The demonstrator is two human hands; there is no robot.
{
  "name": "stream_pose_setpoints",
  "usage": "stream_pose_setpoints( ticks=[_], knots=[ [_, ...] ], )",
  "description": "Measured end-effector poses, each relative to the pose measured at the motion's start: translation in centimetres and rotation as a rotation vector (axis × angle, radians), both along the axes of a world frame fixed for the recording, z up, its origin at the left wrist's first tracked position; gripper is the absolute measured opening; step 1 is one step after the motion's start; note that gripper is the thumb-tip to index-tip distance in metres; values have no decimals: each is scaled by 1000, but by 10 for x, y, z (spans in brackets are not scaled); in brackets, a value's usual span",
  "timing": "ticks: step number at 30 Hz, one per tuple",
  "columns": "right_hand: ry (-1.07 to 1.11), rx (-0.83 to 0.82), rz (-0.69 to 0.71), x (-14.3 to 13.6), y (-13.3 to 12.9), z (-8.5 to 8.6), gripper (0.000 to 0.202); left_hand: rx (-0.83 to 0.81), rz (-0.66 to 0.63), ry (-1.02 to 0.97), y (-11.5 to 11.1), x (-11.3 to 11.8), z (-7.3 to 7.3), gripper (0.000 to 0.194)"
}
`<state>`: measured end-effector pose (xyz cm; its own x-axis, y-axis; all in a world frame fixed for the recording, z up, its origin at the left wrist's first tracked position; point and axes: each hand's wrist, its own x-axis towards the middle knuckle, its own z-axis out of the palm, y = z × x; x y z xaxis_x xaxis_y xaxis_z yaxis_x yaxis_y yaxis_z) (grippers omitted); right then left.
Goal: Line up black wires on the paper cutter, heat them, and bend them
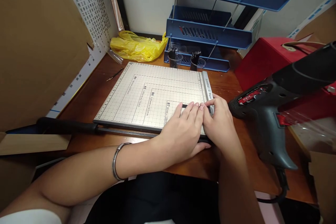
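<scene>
2 cups [201, 64] hold black pieces [195, 56]; hands [181, 130] on paper cutter [126, 101].

the paper cutter board [147, 99] is cream, with black grid pattern. at eleven o'clock the plastic bag [136, 47] is yellow; at one o'clock the tray rack [228, 36] is blue.

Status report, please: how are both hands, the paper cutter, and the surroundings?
Left hand on paper cutter. Right hand at its right edge. Blade arm down along front. Gun-shaped tool close by, right side.
</scene>
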<state>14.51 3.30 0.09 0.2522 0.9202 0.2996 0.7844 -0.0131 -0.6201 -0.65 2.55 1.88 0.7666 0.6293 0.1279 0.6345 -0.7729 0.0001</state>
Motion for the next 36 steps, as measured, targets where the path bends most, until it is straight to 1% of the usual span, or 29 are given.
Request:
stream_pose_setpoints(
  ticks=[9, 13, 23, 36],
  knots=[
    [0, 10, 5, -1, -1, 0, 8, -28, 7, -35, 0, 0, 2, 86],
    [2, 8, 8, 0, -1, 1, 7, -54, -5, -39, 3, -1, 4, 87],
    [12, 13, 16, 1, -1, -1, 8, 17, -16, -26, 2, -1, -1, 91],
    [12, -7, 5, 0, -2, 1, 6, -32, -20, -57, 3, -2, 3, 88]
  ],
)
